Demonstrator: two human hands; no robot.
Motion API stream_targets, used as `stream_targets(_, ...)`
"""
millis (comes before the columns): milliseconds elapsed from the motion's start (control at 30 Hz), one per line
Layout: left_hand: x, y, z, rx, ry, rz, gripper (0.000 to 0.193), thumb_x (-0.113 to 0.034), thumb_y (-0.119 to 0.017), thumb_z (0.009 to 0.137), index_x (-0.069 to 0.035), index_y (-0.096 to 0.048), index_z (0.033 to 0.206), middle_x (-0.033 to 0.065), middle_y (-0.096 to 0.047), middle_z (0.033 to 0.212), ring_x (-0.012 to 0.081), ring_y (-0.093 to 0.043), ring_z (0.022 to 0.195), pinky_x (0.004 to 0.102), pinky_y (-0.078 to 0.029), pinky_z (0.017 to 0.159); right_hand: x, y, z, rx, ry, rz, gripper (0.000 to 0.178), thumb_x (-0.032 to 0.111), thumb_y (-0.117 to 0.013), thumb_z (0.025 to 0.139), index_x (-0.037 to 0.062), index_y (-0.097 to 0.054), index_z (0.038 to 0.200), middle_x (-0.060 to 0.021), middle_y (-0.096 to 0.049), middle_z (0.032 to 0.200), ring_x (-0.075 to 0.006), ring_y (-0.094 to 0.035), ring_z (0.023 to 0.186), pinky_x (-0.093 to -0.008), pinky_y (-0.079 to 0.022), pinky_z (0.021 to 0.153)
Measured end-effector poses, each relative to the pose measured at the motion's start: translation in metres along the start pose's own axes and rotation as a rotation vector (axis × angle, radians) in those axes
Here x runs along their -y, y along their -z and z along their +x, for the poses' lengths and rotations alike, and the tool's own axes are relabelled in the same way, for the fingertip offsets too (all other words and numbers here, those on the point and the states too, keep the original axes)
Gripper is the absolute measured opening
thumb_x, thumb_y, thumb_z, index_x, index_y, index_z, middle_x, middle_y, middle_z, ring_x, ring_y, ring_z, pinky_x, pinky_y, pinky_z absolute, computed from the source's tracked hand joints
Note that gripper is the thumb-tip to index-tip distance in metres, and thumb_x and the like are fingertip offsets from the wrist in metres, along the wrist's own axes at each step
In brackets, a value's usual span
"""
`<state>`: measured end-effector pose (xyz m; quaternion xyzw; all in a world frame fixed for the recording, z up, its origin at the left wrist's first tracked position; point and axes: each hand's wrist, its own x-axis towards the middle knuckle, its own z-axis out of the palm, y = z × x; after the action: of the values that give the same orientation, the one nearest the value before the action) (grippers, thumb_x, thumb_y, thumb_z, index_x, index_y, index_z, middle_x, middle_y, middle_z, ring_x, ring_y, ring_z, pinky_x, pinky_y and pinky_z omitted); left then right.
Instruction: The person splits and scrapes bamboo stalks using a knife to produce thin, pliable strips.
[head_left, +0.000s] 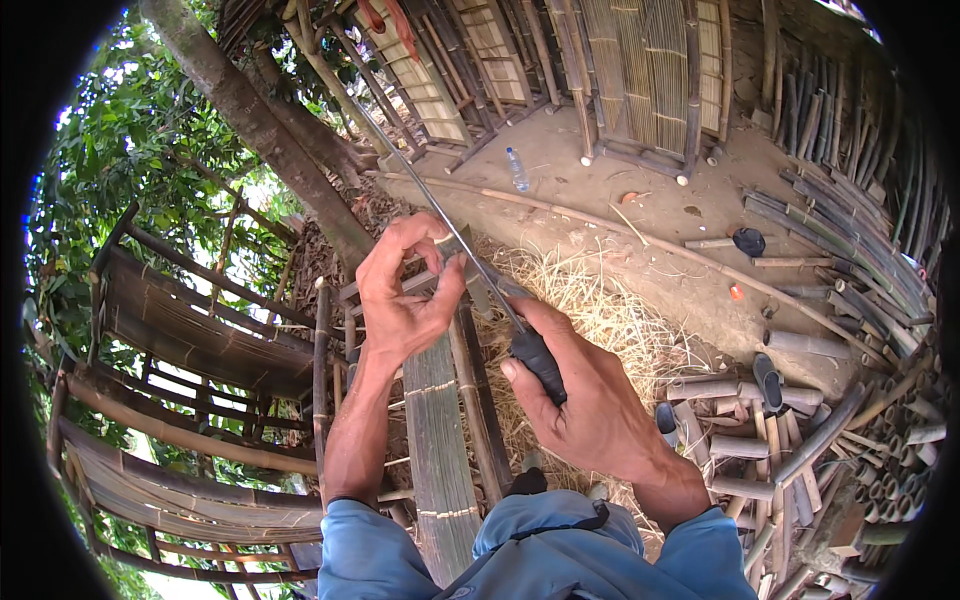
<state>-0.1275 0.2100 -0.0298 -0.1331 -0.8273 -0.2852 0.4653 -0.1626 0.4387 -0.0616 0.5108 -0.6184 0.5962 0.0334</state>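
Observation:
My right hand [595, 405] is wrapped round the black grip of a long, thin-bladed knife [430, 195]. The blade slants up and away to the far left, seen nearly edge-on. Close to the blade, my left hand [405, 285] pinches a short piece of bamboo [462, 262] between thumb and fingers. The knife crosses over or beside this piece; whether the edge touches it I cannot tell. Below my hands runs a bench top of bound bamboo slats [438, 440].
Pale shavings [590, 310] cover the ground ahead. Slatted bamboo seats [200, 320] stand at left, beside a tree trunk [240, 110]. Cut bamboo lengths [740, 445] and stacked poles [850, 240] lie at right. A plastic bottle [517, 170] and bamboo panels [640, 70] are farther off.

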Motion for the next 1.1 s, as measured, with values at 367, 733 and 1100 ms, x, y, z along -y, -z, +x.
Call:
stream_targets(367,-0.009,0.007,0.050,-0.026,-0.277,0.112,0.017,-0.004,-0.067,0.084,-0.004,-0.070,0.101,0.0095,-0.070,0.093,0.0132,-0.061,0.070,0.0266,-0.048,0.060,0.015,0.031,0.012,0.126,-0.245,-0.062,0.028,0.011,-0.058,0.100,-0.0017,-0.041,0.118,-0.0281,-0.063,0.071,-0.0482,-0.064,0.060,-0.0533,-0.048,0.054)
stream_targets(733,-0.052,-0.015,0.192,0.380,-0.194,0.744,0.053,-0.043,-0.051,0.108,-0.003,-0.080,0.089,0.0117,-0.068,0.073,0.0208,-0.061,0.066,0.0399,-0.048,0.068,0.030,0.049,0.025,0.134,-0.334,-0.229,0.026,0.014,-0.057,0.101,-0.0025,-0.040,0.112,-0.0291,-0.059,0.061,-0.0505,-0.063,0.059,-0.0563,-0.044,0.054)
stream_targets(1100,-0.061,0.002,0.227,0.405,-0.373,0.609,0.051,-0.043,-0.050,0.106,-0.005,-0.079,0.089,0.0138,-0.070,0.083,0.0285,-0.068,0.082,0.0432,-0.052,0.081,0.040,0.047,0.036,0.200,-0.514,-0.256,0.025,0.020,-0.059,0.100,0.0063,-0.045,0.115,-0.0241,-0.064,0.070,-0.0455,-0.067,0.067,-0.0533,-0.048,0.064)
